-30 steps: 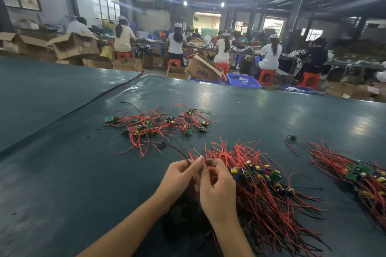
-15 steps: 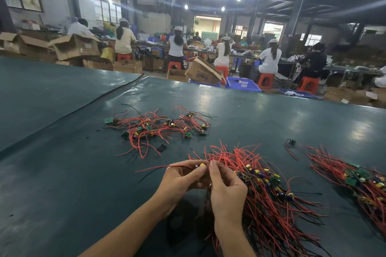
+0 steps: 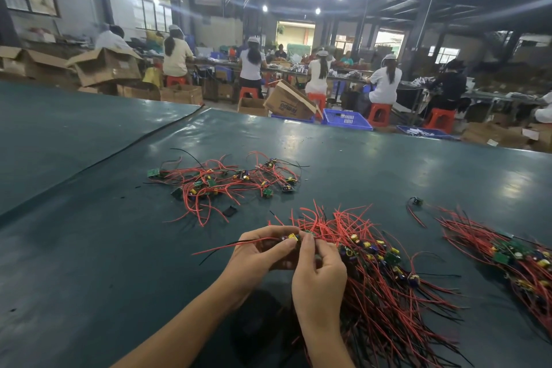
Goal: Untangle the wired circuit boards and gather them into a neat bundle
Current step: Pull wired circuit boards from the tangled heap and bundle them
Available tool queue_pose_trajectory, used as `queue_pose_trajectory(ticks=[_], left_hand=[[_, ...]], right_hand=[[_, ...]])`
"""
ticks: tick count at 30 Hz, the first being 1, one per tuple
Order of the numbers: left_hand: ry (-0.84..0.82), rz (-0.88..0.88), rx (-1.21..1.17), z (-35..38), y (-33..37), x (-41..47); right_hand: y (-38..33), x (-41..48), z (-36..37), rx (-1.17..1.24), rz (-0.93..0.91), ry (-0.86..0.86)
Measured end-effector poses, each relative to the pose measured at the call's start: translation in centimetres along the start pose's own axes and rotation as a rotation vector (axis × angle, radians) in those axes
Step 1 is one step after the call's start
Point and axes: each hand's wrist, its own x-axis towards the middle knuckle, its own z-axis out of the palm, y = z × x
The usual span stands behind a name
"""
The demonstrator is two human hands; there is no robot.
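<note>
The table (image 3: pixel 89 248) lies open along its left edge. A tangle (image 3: pixel 221 182) sits mid-table toward the far edge; a bundle (image 3: pixel 376 284) fills the near edge's middle; a pile (image 3: pixel 507 251) crowds the right edge. Lanes run between them.

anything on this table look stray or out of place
Two strays: a lone wired board lies apart, between the middle bundle and the right bundle; a small black piece lies loose just beside the tangled pile.
</note>
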Motion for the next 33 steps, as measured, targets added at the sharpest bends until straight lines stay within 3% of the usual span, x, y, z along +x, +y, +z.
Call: queue_pose_trajectory(ticks=[6,19,25,33], left_hand=[[-0.033,-0.084,-0.097,0.4,0.0,0.0],[0.008,-0.072,0.037,0.5,0.7,-0.2],[0.049,0.014,0.127,0.5,1.0,-0.2],[0.006,0.063,0.114,-0.2,2.0,-0.1]], right_hand=[[-0.5,0.1,-0.5,0.022,-0.078,-0.033],[-1.1,-0.1,-0.2,0.217,0.072,-0.099],[-1.2,1.1,-0.7,0.375,0.225,0.092],[-1.7,1.7,-1.5,0.528,0.238,0.153]])
